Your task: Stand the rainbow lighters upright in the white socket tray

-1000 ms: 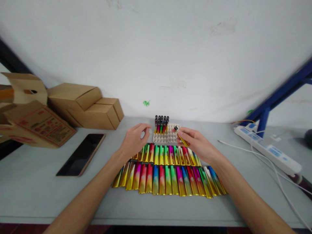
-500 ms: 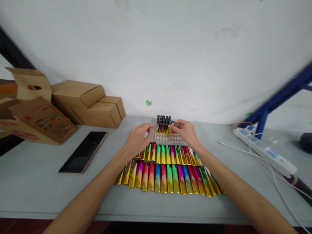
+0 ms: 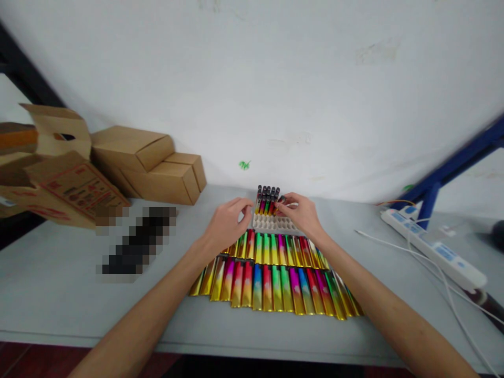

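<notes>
My right hand (image 3: 301, 212) pinches a lighter (image 3: 281, 200) with a dark top at the right end of the filled rows in a pale tray (image 3: 271, 223) with round holes. Several shiny lighters (image 3: 264, 205) with black tops stand upright in the tray's far part, while the near holes show bare. My left hand (image 3: 228, 223) hovers just left of the tray, fingers loosely curled, thumb a little apart, nothing visible in it. Nearer to me lie two rows of metallic, colour-to-gold lighters (image 3: 277, 289), side by side, partly covered by my forearms.
Brown cardboard boxes (image 3: 157, 168) stand at the back left, beside an open carton (image 3: 82, 189). A pixelated dark object (image 3: 137, 241) lies on the left of the grey table (image 3: 220, 331). At right are a white power strip (image 3: 437, 249) and a white cable (image 3: 394, 247).
The lighter in my right hand looks more upright against the filled rows. My left hand stays beside the tray. The whole view has shifted slightly.
</notes>
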`<control>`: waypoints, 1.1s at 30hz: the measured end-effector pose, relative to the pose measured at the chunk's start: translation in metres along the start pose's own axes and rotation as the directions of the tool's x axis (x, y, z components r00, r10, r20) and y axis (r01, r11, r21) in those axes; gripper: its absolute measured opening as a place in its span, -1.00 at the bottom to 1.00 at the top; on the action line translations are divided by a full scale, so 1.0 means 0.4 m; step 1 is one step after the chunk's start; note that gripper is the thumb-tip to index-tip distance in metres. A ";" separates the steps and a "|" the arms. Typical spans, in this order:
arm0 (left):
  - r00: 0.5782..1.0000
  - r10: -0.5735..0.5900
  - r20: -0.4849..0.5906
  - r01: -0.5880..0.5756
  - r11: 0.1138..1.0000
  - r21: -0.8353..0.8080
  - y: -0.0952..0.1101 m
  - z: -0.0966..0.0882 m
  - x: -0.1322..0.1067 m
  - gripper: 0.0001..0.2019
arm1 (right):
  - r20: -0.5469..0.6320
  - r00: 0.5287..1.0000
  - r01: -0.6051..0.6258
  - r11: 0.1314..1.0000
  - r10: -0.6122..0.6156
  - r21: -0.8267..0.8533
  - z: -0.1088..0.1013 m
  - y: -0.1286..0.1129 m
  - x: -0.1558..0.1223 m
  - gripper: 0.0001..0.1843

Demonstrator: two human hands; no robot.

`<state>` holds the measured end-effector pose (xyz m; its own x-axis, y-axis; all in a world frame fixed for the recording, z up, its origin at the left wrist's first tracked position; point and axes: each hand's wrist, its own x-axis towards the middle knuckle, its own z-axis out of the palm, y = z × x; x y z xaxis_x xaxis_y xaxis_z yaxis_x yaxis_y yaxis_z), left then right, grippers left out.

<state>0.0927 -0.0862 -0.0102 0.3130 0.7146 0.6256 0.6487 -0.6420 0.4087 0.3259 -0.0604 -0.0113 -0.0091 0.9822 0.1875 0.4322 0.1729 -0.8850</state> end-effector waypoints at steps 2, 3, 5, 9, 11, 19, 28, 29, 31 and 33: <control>1.000 0.002 0.002 -0.002 1.000 0.002 -0.001 0.001 -0.001 -0.80 | 0.026 1.000 0.015 1.000 -0.014 -0.023 -0.003 0.000 -0.001 -0.85; 1.000 0.002 0.003 -0.002 1.000 0.003 -0.001 0.001 -0.001 -0.80 | 0.045 0.999 0.020 0.999 -0.018 -0.029 -0.005 0.000 0.000 -0.85; 1.000 0.001 0.005 -0.001 1.000 0.005 -0.002 0.002 -0.002 -0.81 | 0.081 0.996 0.026 0.999 -0.023 -0.039 -0.009 0.000 0.002 -0.85; 1.000 -0.003 0.007 0.003 1.000 0.008 -0.001 0.001 0.000 -0.81 | 0.128 0.991 0.032 0.997 -0.023 -0.066 -0.019 -0.004 0.010 -0.86; 1.000 -0.002 0.007 0.002 1.000 0.006 0.000 0.000 0.000 -0.80 | 0.149 0.988 0.060 0.993 -0.044 -0.104 -0.023 -0.007 0.013 -0.85; 1.000 -0.007 0.009 0.007 1.000 0.014 -0.004 0.002 -0.001 -0.80 | 0.200 0.971 0.188 0.938 -0.133 -0.290 -0.048 -0.025 0.019 -0.84; 1.000 -0.010 0.020 0.010 1.000 0.018 0.001 -0.004 0.000 -0.80 | 0.203 0.970 0.202 0.908 -0.134 -0.367 -0.048 -0.030 0.028 -0.85; 1.000 -0.010 0.019 0.010 1.000 0.020 0.002 -0.004 0.001 -0.80 | 0.199 0.971 0.202 0.902 -0.134 -0.381 -0.043 -0.029 0.029 -0.84; 1.000 -0.010 0.015 0.009 1.000 0.025 0.003 -0.004 0.001 -0.80 | 0.195 0.973 0.195 0.896 -0.125 -0.398 -0.030 -0.027 0.032 -0.84; 1.000 -0.008 0.013 0.008 1.000 0.028 0.002 -0.005 0.002 -0.80 | 0.188 0.975 0.184 0.894 -0.115 -0.408 -0.018 -0.027 0.033 -0.84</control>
<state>0.0922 -0.0869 -0.0081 0.3168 0.7233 0.6136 0.6702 -0.6285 0.3948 0.3276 -0.0496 0.0037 -0.2280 0.9518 0.2051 0.7525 0.3060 -0.5832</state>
